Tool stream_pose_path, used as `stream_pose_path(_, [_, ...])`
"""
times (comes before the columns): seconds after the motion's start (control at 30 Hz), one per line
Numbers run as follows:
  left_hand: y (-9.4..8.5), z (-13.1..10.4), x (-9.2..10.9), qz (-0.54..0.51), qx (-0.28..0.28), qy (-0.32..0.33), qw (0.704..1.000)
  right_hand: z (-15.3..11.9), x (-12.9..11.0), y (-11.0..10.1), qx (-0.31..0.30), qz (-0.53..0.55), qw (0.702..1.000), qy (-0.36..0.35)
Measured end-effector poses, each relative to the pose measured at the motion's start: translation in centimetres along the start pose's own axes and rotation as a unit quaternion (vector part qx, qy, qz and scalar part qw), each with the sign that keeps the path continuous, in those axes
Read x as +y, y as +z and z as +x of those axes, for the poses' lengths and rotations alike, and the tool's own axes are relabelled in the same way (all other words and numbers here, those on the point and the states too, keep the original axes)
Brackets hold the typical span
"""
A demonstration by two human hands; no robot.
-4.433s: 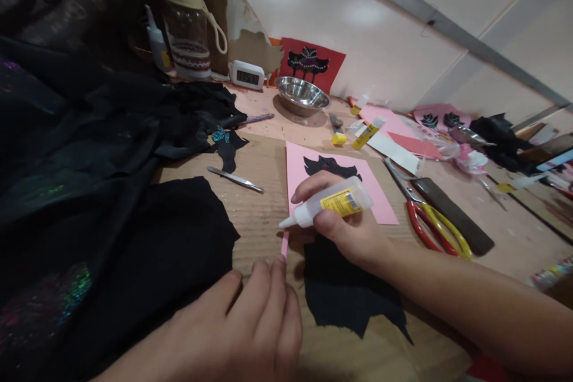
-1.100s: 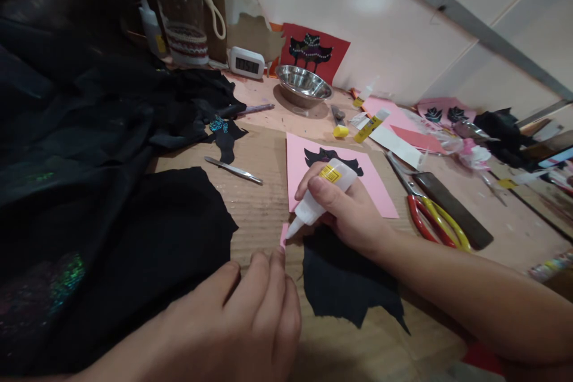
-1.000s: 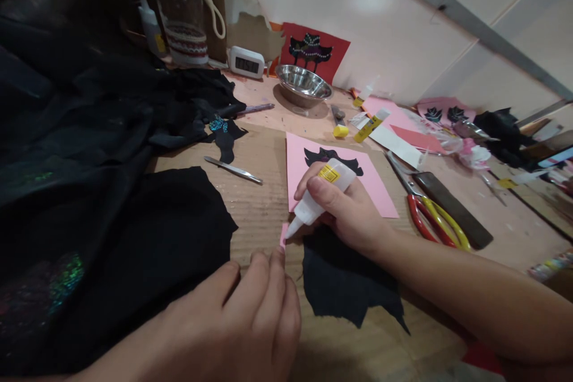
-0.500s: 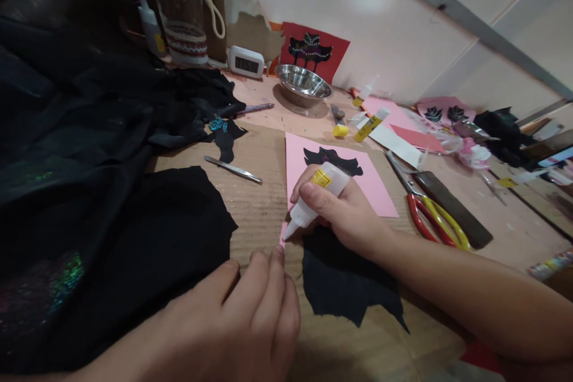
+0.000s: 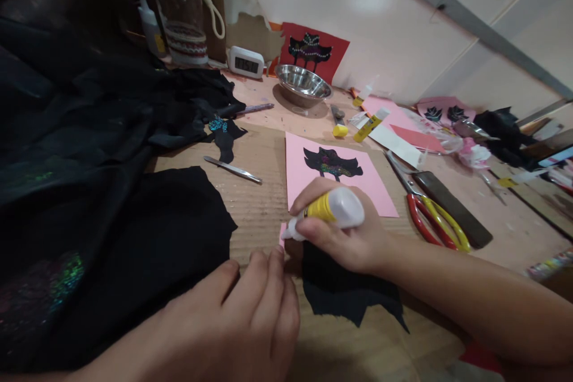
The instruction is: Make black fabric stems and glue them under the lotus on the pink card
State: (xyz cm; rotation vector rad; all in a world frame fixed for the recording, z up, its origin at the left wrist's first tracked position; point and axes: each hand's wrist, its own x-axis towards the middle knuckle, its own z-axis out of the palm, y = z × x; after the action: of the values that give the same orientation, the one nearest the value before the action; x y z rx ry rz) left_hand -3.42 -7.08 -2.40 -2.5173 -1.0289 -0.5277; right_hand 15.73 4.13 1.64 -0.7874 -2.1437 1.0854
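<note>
My right hand [image 5: 344, 233] is closed round a white glue bottle [image 5: 338, 208] with a yellow label. The bottle lies tilted, its nozzle at a small pink paper strip [image 5: 282, 233] on the cardboard [image 5: 264, 209]. Fingers of my left hand [image 5: 250, 316] press on the strip's near end, which they hide. Behind my right hand is a pink card [image 5: 380, 194] bearing a black roof-shaped cutout [image 5: 333, 162]. A black fabric piece [image 5: 353, 289] lies partly under my right hand.
Black cloth [image 5: 179, 227] spreads over the left side. Tweezers [image 5: 233, 169] lie beyond it. Scissors [image 5: 430, 215] and a dark bar [image 5: 452, 209] sit to the right. Farther back are a metal bowl [image 5: 304, 83], a clock [image 5: 246, 62], a glass bottle [image 5: 183, 18] and a glue stick [image 5: 371, 125].
My right hand has tipped the glue bottle lower and shifted slightly toward me, showing more of the black cutout. My left hand has barely moved.
</note>
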Motion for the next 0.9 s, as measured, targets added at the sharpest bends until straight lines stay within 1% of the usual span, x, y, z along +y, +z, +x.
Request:
stream_pose_path(0.07, [0.1, -0.1, -0.1, -0.007, 0.002, 0.011, 1.0, -0.1, -0.2, -0.2, -0.006, -0.069, 0.996, -0.059])
stream_pose_path(0.1, [0.2, -0.1, -0.2, -0.009, 0.002, 0.011, 1.0, -0.1, -0.3, -0.3, -0.004, -0.092, 0.993, -0.075])
stream_pose_path(0.2, [0.3, 0.1, -0.2, -0.01, -0.004, 0.004, 1.0, 0.0, -0.2, -0.3, 0.015, -0.112, 0.99, -0.088])
stream_pose_path(0.3, [0.3, 0.3, -0.2, -0.009, 0.0, -0.005, 1.0, -0.2, 0.0, -0.3, 0.052, -0.063, 0.994, -0.075])
stream_pose_path(0.4, [0.2, 0.3, -0.3, -0.012, 0.003, -0.002, 1.0, -0.6, 0.3, -0.4, 0.103, 0.021, 0.994, -0.043])
stream_pose_path(0.47, [0.1, 0.2, -0.4, -0.015, -0.001, 0.003, 1.0, -0.8, 0.5, -0.4, 0.119, 0.053, 0.991, -0.023])
stream_pose_path(0.53, [0.1, 0.1, -0.5, -0.017, -0.006, 0.007, 1.0, -0.7, 0.6, -0.3, 0.114, 0.065, 0.991, -0.012])
stream_pose_path(0.7, [0.2, 0.1, -0.5, 0.002, -0.002, 0.012, 1.0, 0.0, 0.6, -0.4, 0.079, 0.107, 0.991, 0.007])
stream_pose_path(0.83, [0.3, 0.2, -0.5, 0.014, 0.001, 0.005, 1.0, 0.3, 0.3, -0.4, 0.084, 0.103, 0.991, -0.005])
stream_pose_path(0.9, [0.3, 0.1, -0.5, 0.013, -0.002, 0.003, 1.0, 0.3, 0.1, -0.3, 0.062, 0.117, 0.991, 0.0])
